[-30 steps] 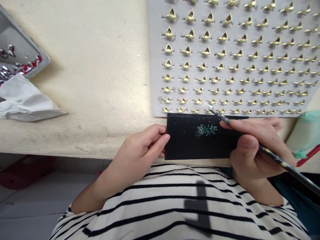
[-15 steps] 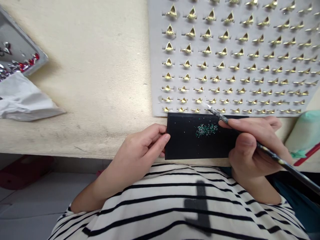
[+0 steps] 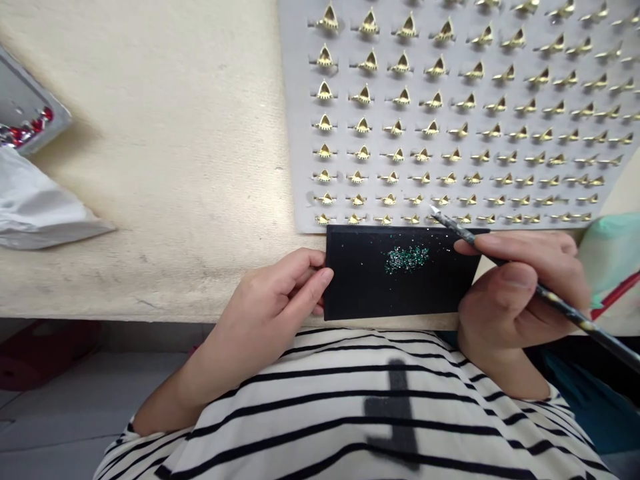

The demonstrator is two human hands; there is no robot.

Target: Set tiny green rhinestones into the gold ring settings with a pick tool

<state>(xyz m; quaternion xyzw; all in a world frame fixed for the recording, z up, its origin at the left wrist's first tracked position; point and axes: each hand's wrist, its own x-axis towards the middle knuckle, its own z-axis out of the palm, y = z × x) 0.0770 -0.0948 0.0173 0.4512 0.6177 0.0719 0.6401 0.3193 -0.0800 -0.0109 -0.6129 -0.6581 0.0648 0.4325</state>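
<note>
My left hand [image 3: 280, 293] pinches the left edge of a flat black tray [image 3: 390, 297] at the table's front edge. Tiny green and clear rhinestones [image 3: 407, 259] lie in a patch on the tray, with a few scattered towards its upper right. Between the thumb and fingers of my right hand [image 3: 525, 287] is a dark, slim pen-like stick [image 3: 563, 320] with a whitish tip. That tip is over the lowest rows of gold triangular ring settings [image 3: 390, 199], which stand in a pale foam board [image 3: 300, 133] just beyond the tray.
At the left, a grey box [image 3: 55, 130] holds red and silver gems beside a crumpled white paper [image 3: 45, 207]. A pale green wrapped thing [image 3: 607, 250] and a red stick [image 3: 615, 293] lie at the right. The table [image 3: 200, 133] ends close to my striped shirt.
My right hand and the stick have moved a little to the right, its tip passing along the lowest ring rows. The view has shifted slightly; my left hand still holds the tray's edge.
</note>
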